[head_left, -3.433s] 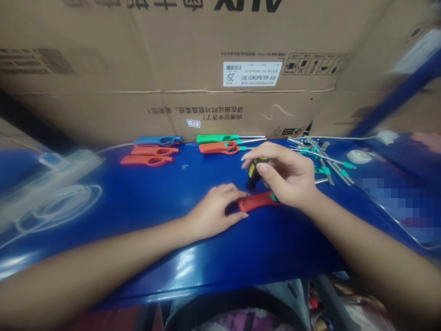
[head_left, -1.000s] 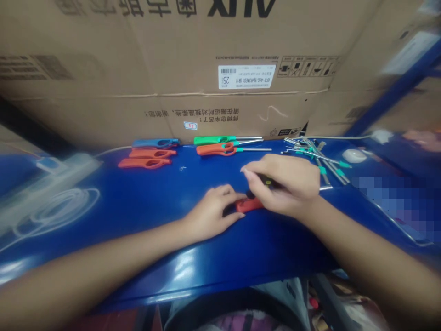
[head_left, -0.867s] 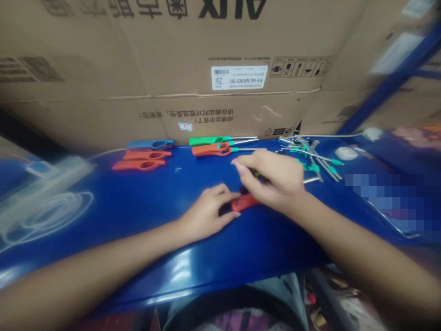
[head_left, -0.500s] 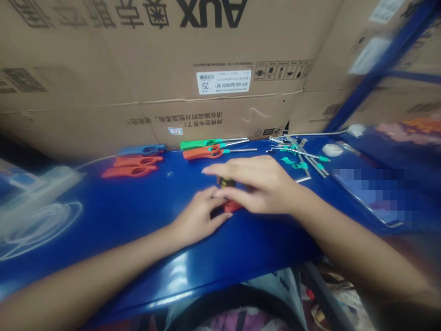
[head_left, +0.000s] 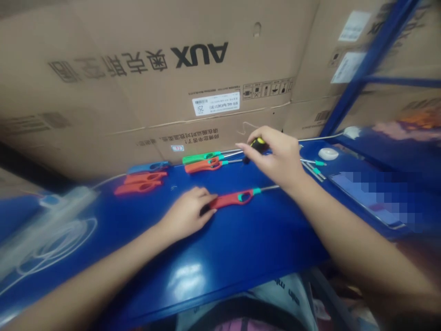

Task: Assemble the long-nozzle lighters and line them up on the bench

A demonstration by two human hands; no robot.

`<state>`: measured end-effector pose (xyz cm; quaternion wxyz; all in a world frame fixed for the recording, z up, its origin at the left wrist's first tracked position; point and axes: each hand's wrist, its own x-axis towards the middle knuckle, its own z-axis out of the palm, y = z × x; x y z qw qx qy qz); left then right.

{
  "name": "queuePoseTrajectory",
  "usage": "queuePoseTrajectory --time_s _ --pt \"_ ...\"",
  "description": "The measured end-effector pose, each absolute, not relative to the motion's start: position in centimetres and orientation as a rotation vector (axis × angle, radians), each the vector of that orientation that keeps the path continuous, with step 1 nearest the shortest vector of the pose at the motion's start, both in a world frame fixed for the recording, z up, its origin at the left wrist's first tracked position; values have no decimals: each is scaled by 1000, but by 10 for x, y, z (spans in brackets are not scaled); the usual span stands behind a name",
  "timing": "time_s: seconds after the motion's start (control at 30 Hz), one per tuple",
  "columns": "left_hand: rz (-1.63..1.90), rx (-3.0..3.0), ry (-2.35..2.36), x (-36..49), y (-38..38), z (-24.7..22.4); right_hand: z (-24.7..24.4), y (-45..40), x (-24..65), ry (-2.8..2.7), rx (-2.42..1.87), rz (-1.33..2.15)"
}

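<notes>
My left hand (head_left: 189,214) is closed on the handle end of a red lighter (head_left: 229,199), which lies on the blue table with its teal collar and metal tube pointing right. Raised above the table, my right hand (head_left: 275,158) grips a small black and yellow tool (head_left: 257,144) between thumb and fingers. Behind the red lighter lie a green lighter (head_left: 198,158) and an orange lighter (head_left: 203,166). Red handles (head_left: 139,185) and a blue handle (head_left: 146,167) sit at the back left. Metal tubes with teal parts (head_left: 315,168) are partly hidden behind my right hand.
A large cardboard box (head_left: 138,105) stands along the back of the blue table (head_left: 241,248). At the left are a white power strip (head_left: 65,216) and coiled cable (head_left: 79,236). A phone (head_left: 368,197) and a white mouse (head_left: 328,153) are at the right.
My right hand has lifted up and away from my left hand, bringing the black and yellow tool with it. The red lighter now shows almost whole. The camera view has shifted slightly.
</notes>
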<state>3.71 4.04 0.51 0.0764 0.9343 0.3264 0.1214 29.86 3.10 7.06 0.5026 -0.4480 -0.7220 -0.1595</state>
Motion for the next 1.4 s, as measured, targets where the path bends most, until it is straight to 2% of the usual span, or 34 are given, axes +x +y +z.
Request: queuePoseTrajectory --time_s 0.13,0.4,0.93,1.17,1.4 --pt "231 2851 1148 25 68 14 74 50 333 -1721 -1440 -411" --pt "226 2835 1372 10 109 17 70 63 362 -1649 -1901 -277" --pt "221 2856 1464 14 122 20 80 41 363 -1881 -1965 -17" --pt "244 2861 1539 14 120 20 64 57 369 -2048 -2004 -17" --pt "285 2878 1553 13 113 20 56 62 369 -2204 -2068 149"
